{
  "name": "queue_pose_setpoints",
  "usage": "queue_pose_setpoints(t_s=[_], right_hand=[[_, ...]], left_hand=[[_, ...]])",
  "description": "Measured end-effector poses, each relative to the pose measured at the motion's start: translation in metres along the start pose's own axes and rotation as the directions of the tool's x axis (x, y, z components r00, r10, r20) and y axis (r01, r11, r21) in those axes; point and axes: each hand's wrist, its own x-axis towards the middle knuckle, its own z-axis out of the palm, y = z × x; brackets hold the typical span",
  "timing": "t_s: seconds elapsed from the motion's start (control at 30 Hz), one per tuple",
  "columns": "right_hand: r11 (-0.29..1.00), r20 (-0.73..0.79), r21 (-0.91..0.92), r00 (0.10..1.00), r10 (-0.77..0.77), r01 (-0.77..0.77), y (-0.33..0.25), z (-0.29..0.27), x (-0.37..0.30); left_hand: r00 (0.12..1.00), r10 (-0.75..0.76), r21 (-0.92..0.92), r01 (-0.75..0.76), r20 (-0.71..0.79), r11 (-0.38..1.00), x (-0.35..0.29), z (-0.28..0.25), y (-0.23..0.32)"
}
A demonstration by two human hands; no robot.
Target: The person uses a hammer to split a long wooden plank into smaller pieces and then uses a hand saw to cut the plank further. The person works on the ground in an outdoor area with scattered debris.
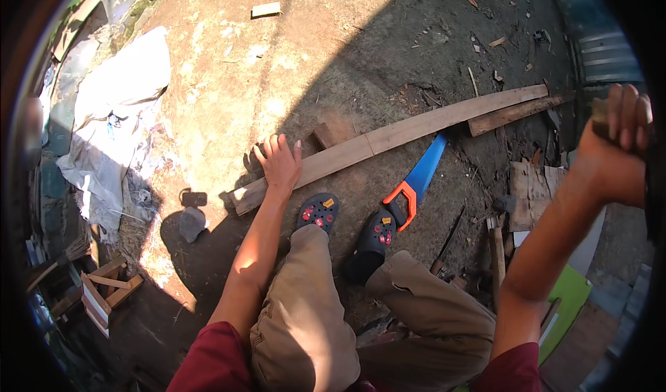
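A long wooden plank [409,135] lies slantwise across the dirt, with a thin dark line across its face near the middle. On its near left part rests my left hand [280,166], the fingers stretched out and slightly apart over the far edge. My right hand [628,125] is raised at the far right, its fingers curled round a dull brownish thing [602,118] that is mostly hidden. Beside my right shoe [374,236] lies a handsaw [424,173] with a blue blade and an orange and black handle; its tip is close to the plank.
Under the plank's far right end is a shorter wood piece [513,113], and a small block [324,135] sits behind its middle. White sacking [118,114] lies at left, above scrap wood [111,288]. A grey stone [192,223] is left of my feet. A green board [569,302] is lower right.
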Motion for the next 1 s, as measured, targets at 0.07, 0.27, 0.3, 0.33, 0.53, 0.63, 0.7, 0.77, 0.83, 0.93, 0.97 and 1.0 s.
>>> queue_pose_setpoints(t_s=[0.07, 0.27, 0.3, 0.33, 0.53, 0.63, 0.7, 0.77, 0.83, 0.93, 0.97, 1.0], right_hand=[[0.901, -0.381, -0.344, 0.916, 0.125, -0.266, 0.077, 0.060, -0.143], [-0.096, -0.590, -0.257, 0.078, 0.803, -0.962, 0.136, 0.100, -0.345], [-0.076, -0.595, -0.275, 0.107, 0.797, -0.959, 0.130, 0.094, -0.323], [-0.007, -0.588, -0.274, 0.162, 0.793, -0.962, 0.122, 0.086, -0.298], [0.528, -0.591, -0.300, 0.589, 0.551, -0.795, 0.024, 0.031, -0.087], [0.753, -0.444, -0.377, 0.819, 0.363, -0.538, -0.011, 0.026, 0.004], [0.797, -0.382, -0.423, 0.882, 0.274, -0.431, -0.017, 0.026, 0.014], [0.812, -0.412, -0.430, 0.886, 0.213, -0.395, -0.007, 0.045, 0.003], [0.816, -0.532, -0.292, 0.794, 0.295, -0.499, 0.022, 0.055, -0.056], [0.650, -0.663, -0.064, 0.519, 0.540, -0.757, 0.067, 0.082, -0.165], [0.550, -0.675, 0.021, 0.394, 0.624, -0.835, 0.075, 0.098, -0.195], [0.477, -0.692, 0.059, 0.308, 0.653, -0.877, 0.085, 0.109, -0.234]], left_hand=[[0.997, 0.073, -0.037, -0.072, 0.030, 0.997, 0.002, -0.010, 0.011], [0.942, 0.308, -0.081, -0.320, -0.133, 0.944, 0.024, -0.053, 0.050], [0.964, 0.265, -0.068, -0.263, 0.024, 0.962, 0.025, -0.048, 0.045], [0.967, 0.229, -0.069, -0.222, 0.108, 0.973, 0.027, -0.045, 0.039], [0.971, 0.105, -0.193, -0.063, 0.214, 0.979, -0.005, -0.015, 0.025], [0.873, 0.068, -0.176, 0.021, 0.483, 0.984, 0.008, -0.035, 0.025], [0.806, 0.132, -0.186, -0.027, 0.577, 0.982, 0.005, -0.048, 0.036], [0.756, 0.260, -0.214, -0.162, 0.601, 0.963, -0.012, -0.059, 0.045], [0.798, 0.311, -0.167, -0.262, 0.516, 0.950, -0.032, -0.056, 0.042], [0.811, 0.356, -0.140, -0.329, 0.464, 0.934, -0.026, -0.031, 0.028], [0.809, 0.359, -0.134, -0.336, 0.466, 0.932, -0.022, -0.023, 0.022], [0.765, 0.356, -0.163, -0.320, 0.537, 0.933, -0.017, -0.028, 0.026]])
